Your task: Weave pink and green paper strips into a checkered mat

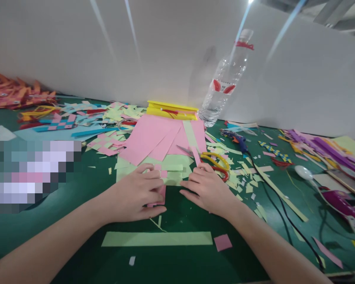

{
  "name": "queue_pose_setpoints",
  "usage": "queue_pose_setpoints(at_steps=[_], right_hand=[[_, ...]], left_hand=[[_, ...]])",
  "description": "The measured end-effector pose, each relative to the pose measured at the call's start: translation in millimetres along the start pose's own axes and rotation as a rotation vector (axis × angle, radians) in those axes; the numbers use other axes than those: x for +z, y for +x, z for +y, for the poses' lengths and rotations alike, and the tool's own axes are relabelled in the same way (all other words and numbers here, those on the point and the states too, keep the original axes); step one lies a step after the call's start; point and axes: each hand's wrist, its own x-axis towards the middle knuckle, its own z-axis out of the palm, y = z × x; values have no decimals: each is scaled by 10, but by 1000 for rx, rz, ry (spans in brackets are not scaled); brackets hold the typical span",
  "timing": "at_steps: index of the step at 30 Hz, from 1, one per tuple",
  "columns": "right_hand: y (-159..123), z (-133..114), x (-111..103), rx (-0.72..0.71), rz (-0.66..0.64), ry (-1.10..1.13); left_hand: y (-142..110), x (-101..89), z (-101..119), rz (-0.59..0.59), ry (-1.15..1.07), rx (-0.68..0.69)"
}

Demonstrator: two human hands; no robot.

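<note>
My left hand [137, 193] lies over a small piece of pink and pale green paper strips [163, 194], fingers bent over it and thumb stretched out below; the hand covers much of the piece. A pale green strip [175, 168] extends from it toward my right hand [208, 187]. That hand is open, fingers spread and pointing left, close to a pink strip end [196, 157]; whether a fingertip touches it I cannot tell. Scissors with yellow and red handles [220, 162] lie just beyond. Nearer me are a long pale green strip [156, 239] and a pink square [223, 242].
Pink sheets [156, 136] lie ahead, before a yellow folded tray [171, 110]. A plastic bottle [225, 83] stands by the wall. A glue gun [235, 139] trails its cord at right, among paper scraps [248, 177]. A purple device [340, 201] with a white end lies farther right.
</note>
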Motion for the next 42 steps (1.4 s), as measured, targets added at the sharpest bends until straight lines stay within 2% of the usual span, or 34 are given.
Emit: queue_pose_setpoints(at_steps=[13, 20, 31, 42], right_hand=[[30, -41, 33, 56, -17, 90], [57, -12, 67, 196, -20, 161], [68, -4, 109, 64, 48, 40], [168, -3, 50, -62, 157, -228]], left_hand=[[26, -41, 9, -21, -62, -29], [17, -31, 14, -33, -64, -34], [37, -41, 23, -15, -62, -30], [9, -16, 9, -13, -82, -38]])
